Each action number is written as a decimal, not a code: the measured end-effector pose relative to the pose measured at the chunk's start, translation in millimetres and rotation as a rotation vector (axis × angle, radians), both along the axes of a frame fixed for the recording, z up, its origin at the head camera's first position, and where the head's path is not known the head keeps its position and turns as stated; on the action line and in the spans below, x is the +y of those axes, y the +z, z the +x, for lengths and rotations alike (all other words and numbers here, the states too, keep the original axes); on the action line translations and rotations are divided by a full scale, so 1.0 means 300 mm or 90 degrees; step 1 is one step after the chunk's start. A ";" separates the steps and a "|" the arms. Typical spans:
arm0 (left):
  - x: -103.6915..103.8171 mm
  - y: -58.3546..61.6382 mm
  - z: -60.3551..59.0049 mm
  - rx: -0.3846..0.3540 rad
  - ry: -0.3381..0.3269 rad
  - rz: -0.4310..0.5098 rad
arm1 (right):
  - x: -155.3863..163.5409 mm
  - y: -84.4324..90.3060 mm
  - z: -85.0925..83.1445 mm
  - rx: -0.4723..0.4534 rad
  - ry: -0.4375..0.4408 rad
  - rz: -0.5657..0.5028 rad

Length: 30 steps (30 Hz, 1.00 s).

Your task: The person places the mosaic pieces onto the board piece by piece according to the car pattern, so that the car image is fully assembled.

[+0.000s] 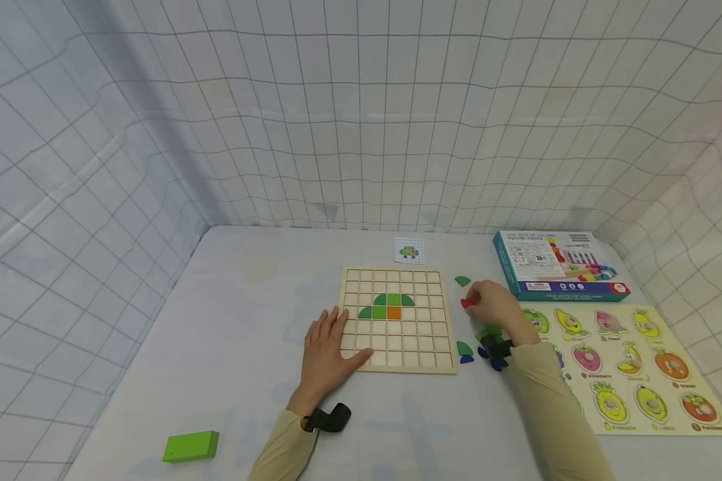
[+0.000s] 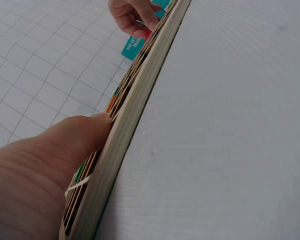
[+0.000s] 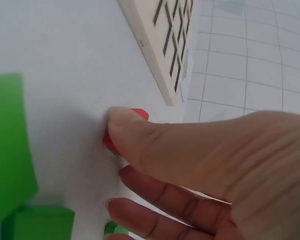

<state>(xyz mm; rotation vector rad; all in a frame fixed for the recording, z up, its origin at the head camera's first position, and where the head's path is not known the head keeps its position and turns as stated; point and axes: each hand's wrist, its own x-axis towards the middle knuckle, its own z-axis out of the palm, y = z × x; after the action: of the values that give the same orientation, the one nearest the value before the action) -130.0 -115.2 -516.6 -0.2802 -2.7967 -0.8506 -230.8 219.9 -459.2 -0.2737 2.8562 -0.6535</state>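
Far left, near the front of the white table, lies a green block (image 1: 190,446). To its right, the left hand (image 1: 325,347) is spread, its fingers along the left edge of a wooden grid board (image 1: 406,344) and its thumb reaching over the lower-left squares; a black strap (image 1: 329,419) circles the wrist. The board lies flat in the middle of the table. In its grid, from the left, sit a dark green quarter piece (image 1: 366,312), a bright green square (image 1: 380,312) and an orange square (image 1: 394,312); in the row just above, another bright green square (image 1: 394,299) sits between two more quarter pieces. Behind the board is a small pattern card (image 1: 409,251). Just right of the board lie a loose green piece (image 1: 462,281) towards the back and, nearer the front, a green wedge (image 1: 464,348) beside a blue piece (image 1: 466,359). Between these, the right hand (image 1: 495,307) pinches a red piece (image 1: 466,303) with its thumb; whether the piece touches the table I cannot tell. Green blocks (image 1: 489,332) lie under that wrist. Farther right are a boxed set (image 1: 559,264) and, in front, a fruit picture board (image 1: 628,374).
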 end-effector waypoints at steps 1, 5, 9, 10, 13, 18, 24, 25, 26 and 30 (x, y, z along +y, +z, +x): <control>0.000 0.000 -0.001 -0.002 0.000 0.000 | 0.000 0.004 0.000 -0.008 0.001 -0.004; 0.002 0.003 0.000 -0.002 0.001 0.003 | -0.002 0.012 0.001 -0.024 0.006 -0.018; 0.004 0.007 0.000 -0.003 0.001 0.006 | 0.002 0.003 0.006 -0.024 0.015 -0.051; 0.004 0.007 0.000 -0.002 0.001 0.006 | 0.004 0.001 0.008 -0.024 0.015 -0.060; 0.004 0.007 0.000 -0.001 0.001 0.006 | 0.006 -0.007 0.019 -0.017 0.010 -0.078; 0.002 0.008 0.001 0.002 0.002 0.004 | 0.003 -0.027 0.028 0.013 0.002 -0.086; 0.003 0.011 0.002 -0.001 -0.002 0.009 | -0.005 -0.038 0.036 0.033 -0.032 -0.110; 0.003 0.011 0.002 -0.002 -0.002 0.010 | -0.006 -0.038 0.037 0.037 -0.037 -0.114; 0.003 0.011 0.002 -0.002 -0.002 0.010 | -0.005 -0.038 0.038 0.042 -0.038 -0.117; 0.003 0.010 0.002 -0.001 -0.002 0.009 | -0.003 -0.033 0.044 0.064 -0.036 -0.127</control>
<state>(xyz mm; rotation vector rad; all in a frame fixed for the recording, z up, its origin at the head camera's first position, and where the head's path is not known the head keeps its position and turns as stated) -129.3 -114.3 -513.5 -0.2814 -2.7919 -0.8716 -217.6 219.1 -468.9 -0.2637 2.9045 -0.9636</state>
